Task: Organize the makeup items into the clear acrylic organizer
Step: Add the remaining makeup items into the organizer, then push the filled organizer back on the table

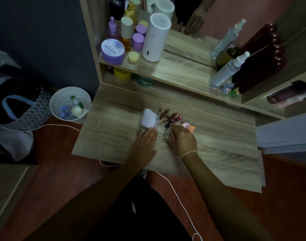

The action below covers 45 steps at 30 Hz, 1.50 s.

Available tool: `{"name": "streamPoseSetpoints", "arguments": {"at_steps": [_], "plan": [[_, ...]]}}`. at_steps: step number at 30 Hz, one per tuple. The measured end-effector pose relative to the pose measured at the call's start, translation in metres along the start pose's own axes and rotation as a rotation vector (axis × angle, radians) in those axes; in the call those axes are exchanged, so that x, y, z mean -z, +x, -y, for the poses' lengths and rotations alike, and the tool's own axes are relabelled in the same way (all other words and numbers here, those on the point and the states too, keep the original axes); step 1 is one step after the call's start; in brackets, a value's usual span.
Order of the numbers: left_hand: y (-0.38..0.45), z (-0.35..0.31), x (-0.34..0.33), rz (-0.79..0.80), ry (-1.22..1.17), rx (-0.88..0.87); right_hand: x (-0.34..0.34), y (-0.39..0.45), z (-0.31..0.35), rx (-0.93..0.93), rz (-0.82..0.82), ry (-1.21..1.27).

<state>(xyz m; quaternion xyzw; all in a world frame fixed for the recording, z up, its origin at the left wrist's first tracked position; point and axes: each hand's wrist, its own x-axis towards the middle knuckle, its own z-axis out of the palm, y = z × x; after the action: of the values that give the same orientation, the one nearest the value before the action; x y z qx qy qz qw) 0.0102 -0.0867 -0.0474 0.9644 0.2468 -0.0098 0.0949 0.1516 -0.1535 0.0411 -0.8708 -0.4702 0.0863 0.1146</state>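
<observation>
Clear acrylic organizer (pixel 159 132) on wood-grain desk (pixel 218 146), directly beyond both hands. Contents: white boxed item (pixel 149 119), several slim brown and red lip tubes (pixel 173 117), pink and orange sponges (pixel 187 126). Left hand (pixel 145 141) flat, fingers together, braces front; right hand (pixel 184 140) curled at compartments, grasp unclear. Apparently near completion; no loose items visible nearby.

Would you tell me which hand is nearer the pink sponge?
Right. The right hand is just beside the pink sponge; the left hand is farther left, by the white box.

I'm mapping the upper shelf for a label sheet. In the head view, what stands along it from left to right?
Purple jar → small yellow-lidded pot → white cylindrical device → clear spray bottle → small figurines.
</observation>
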Motion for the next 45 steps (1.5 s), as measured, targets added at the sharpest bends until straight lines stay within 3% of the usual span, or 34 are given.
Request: {"name": "streamPoseSetpoints", "arguments": {"at_steps": [21,30,35,41,45], "plan": [[-0.004,0.001,0.003,-0.018,0.034,-0.043,-0.002,-0.003,-0.003,0.049,-0.066,-0.004],[-0.03,0.012,-0.004,-0.091,-0.101,-0.107,-0.032,-0.05,-0.029,0.038,-0.125,0.091],[-0.042,0.034,-0.009,-0.072,-0.164,0.032,-0.032,-0.058,-0.05,-0.27,-0.231,0.193],[-0.037,0.049,-0.007,-0.045,-0.166,0.103,-0.031,-0.018,-0.071,-0.532,-0.168,0.364],[-0.028,0.051,-0.002,0.003,-0.192,0.151,-0.042,-0.016,-0.066,-0.55,-0.099,0.381]]}}
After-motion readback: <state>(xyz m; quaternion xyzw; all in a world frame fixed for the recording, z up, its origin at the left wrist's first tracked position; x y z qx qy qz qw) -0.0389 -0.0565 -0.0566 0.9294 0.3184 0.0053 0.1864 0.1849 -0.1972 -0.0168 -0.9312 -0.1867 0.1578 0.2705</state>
